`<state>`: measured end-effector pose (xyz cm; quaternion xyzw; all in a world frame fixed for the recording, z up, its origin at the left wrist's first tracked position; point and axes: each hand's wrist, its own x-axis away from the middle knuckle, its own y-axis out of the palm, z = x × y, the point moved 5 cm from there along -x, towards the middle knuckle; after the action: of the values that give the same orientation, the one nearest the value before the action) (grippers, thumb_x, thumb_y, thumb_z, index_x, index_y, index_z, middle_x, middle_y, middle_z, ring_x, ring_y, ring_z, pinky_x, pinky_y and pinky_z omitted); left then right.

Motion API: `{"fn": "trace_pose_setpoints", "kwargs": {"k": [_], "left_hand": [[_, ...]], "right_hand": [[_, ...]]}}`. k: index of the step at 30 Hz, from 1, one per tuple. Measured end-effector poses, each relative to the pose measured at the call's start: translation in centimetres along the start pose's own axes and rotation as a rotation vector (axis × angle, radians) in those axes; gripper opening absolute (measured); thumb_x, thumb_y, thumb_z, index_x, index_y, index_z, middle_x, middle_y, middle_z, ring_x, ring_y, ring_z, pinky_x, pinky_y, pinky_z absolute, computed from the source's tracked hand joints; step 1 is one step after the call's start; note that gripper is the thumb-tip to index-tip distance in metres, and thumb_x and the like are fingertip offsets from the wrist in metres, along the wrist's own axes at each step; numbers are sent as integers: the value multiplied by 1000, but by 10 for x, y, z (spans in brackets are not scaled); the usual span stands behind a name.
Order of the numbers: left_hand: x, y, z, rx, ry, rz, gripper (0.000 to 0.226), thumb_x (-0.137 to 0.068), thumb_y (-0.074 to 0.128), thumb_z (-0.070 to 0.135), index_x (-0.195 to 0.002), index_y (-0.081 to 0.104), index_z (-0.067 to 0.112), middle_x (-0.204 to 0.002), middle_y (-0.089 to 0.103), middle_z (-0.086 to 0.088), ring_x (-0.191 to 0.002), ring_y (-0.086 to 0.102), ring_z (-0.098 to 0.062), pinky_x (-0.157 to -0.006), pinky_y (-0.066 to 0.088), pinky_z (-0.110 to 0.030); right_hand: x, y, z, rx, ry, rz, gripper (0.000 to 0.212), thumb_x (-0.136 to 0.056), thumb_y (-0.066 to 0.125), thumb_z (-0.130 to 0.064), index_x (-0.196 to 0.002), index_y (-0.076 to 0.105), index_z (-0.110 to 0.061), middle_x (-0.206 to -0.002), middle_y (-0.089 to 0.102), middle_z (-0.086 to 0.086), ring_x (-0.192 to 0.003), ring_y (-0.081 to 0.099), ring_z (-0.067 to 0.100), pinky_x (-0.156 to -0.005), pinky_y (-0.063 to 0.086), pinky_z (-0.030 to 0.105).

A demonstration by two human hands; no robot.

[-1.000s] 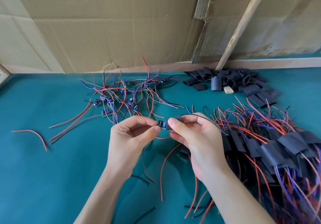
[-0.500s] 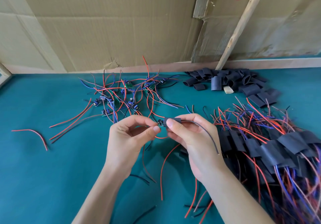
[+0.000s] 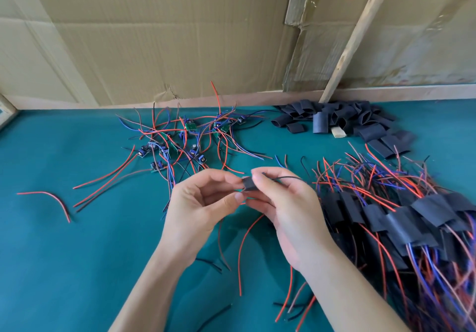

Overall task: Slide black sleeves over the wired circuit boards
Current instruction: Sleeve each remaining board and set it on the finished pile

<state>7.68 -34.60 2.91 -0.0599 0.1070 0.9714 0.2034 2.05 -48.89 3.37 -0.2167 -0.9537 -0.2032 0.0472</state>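
A person's right hand (image 3: 286, 208) pinches a black sleeve (image 3: 249, 183) btwn thumb and curled fingers. The left hand (image 3: 198, 208) meets it fingertip to fingertip, forefinger and thumb closed on the sleeve's near end; the board inside can't be seen. Red and black wires (image 3: 242, 249) hang below the fingers over the teal table (image 3: 77, 254). Bare boards (image 3: 175, 146) lie beyond the left fingers, loose sleeves (image 3: 342, 122) beyond the right.

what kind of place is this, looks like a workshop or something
Probably a small hand-assembly workbench: a heap of loose wired circuit boards, a pile of cut black sleeves, a stack of sleeved boards, with cardboard lining the wall.
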Motion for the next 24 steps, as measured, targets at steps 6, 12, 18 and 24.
{"fn": "trace_pose_setpoints", "kwargs": {"k": [6,12,18,24], "left_hand": [[-2,-2,0,8,-50,66,12,-80,75,9,-82,76,21,-92,77,-10,-79,74,-19,-64,55,-23],[-9,-15,-20,-200,-180,176,22,-93,62,-4,-80,71,11,-83,74,-13,-73,70,-16,-59,56,-22],[-8,-13,-27,-395,-190,147,18,-91,60,-1,-87,71,14,-85,73,-10,-77,74,-15,-52,57,-28],[-6,-13,-22,-476,-182,177,16,-87,59,1,-81,68,13,-71,68,-10,-62,71,-17,-44,57,-33]], "right_hand": [[-3,-23,-46,219,-43,69,24,-96,48,-2,-89,70,-7,-74,75,18,-50,55,19,-43,35,23],[3,-68,-116,1050,-76,135,44,-69,77,-48,-108,69,-29,-86,79,-14,-78,73,3,-69,54,33],[3,-43,-176,1043,-595,360,37,-60,61,-49,-97,65,-46,-83,71,-27,-78,68,-2,-91,57,41],[-60,79,-66,1607,-474,-349,24,-87,62,-22,-107,71,-31,-87,71,-10,-99,62,26,-91,53,38]]}}
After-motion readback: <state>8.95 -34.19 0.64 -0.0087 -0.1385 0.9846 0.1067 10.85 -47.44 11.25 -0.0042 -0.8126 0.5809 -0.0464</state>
